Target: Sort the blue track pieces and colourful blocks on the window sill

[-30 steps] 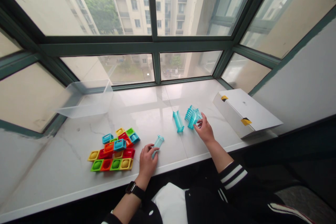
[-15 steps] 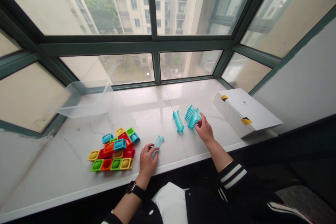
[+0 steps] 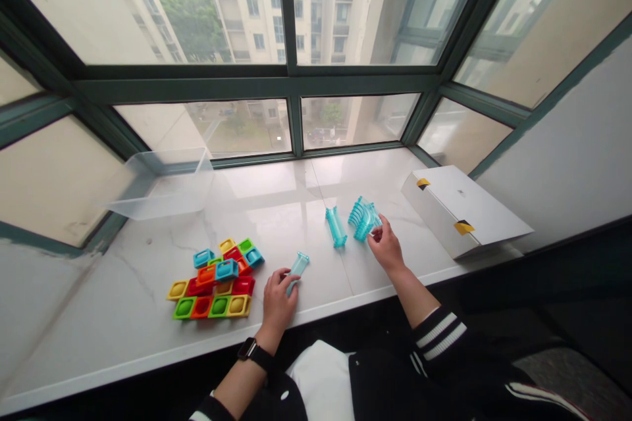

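Holding a pale blue, see-through plastic straight piece [image 3: 299, 266] in my left hand [image 3: 280, 296], near the front edge of the white marble-patterned windowsill [image 3: 276, 210].
My left thumb and fingers close around its near end, while the far end points away towards the back edge. My right hand [image 3: 383, 240] has its fingers partly curled at the right side of a bunch of turquoise, ribbed, curved plastic pieces [image 3: 363, 218]; whether they pinch it I cannot tell. Just left of that bunch lies a turquoise, trough-shaped straight plastic piece [image 3: 336, 227]. Red, yellow, green, orange and blue plastic blocks [image 3: 217, 279] sit heaped left of my left hand. A clear plastic bin [image 3: 170, 204] stands at the back left corner, a white box with yellow tabs [image 3: 467, 207] towards the right end.
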### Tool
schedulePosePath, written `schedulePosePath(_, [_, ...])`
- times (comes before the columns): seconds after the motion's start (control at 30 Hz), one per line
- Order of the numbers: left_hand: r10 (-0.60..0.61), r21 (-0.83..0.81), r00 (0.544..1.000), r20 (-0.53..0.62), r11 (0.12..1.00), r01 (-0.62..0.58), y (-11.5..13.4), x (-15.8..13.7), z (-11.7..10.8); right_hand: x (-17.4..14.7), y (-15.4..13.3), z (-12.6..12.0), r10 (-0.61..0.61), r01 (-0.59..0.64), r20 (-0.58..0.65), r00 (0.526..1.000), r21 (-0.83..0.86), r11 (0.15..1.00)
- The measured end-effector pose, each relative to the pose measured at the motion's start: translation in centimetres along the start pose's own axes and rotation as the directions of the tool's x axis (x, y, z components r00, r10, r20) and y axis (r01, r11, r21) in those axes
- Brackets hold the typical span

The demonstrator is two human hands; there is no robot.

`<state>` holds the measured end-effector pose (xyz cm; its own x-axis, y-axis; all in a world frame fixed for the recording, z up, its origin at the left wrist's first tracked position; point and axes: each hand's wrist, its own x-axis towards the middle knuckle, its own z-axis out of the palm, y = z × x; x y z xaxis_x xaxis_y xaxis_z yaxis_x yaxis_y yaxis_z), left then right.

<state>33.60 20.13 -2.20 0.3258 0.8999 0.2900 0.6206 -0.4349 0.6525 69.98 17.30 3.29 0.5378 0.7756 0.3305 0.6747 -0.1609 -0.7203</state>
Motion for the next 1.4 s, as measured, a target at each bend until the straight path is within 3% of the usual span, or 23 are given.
schedulePosePath(0.17, [-0.017, -0.054, 0.999, -0.027, 0.998, 0.016, 0.3, 0.1, -0.2, -4.9, 0.1, 0.5, 0.051, -0.053, 0.029, 0.998, 0.076, 0.996])
schedulePosePath(0.37, [-0.073, -0.2, 0.993, -0.097, 0.978, 0.052, 0.4, 0.0, -0.6, -9.8, -0.7, 1.5, -0.049, 0.003, 0.347, 0.937, 0.133, 0.991])
schedulePosePath(0.53, [-0.183, -0.272, 0.972, -0.148, 0.952, 0.138, 0.0, -0.1, -0.6, -10.4, -3.1, 2.2, -0.158, 0.066, 0.49, 0.857, 0.201, 0.977])
schedulePosePath(0.73, [-0.31, -0.394, 0.944, -0.112, 0.886, 0.245, 0.5, 0.5, -1.3, -11.1, -6.6, 3.3, -0.289, 0.097, 0.589, 0.754, 0.335, 0.937])
schedulePosePath(0.97, [-0.183, -0.448, 0.975, -0.126, 0.888, 0.108, 5.9, 2.2, -4.1, -11.3, -11.8, 3.1, -0.47, 0.167, 0.565, 0.678, 0.504, 0.847])
schedulePosePath(1.13, [-0.093, -0.498, 0.991, -0.096, 0.866, 0.033, 8.6, 2.2, -4.9, -10.9, -13.2, 2.4, -0.507, 0.209, 0.46, 0.729, 0.556, 0.805])
schedulePosePath(1.4, [-0.018, -0.548, 0.997, -0.069, 0.836, -0.023, 9.4, 1.5, -3.7, -10.7, -13.0, 2.0, -0.531, 0.274, 0.386, 0.754, 0.55, 0.789])
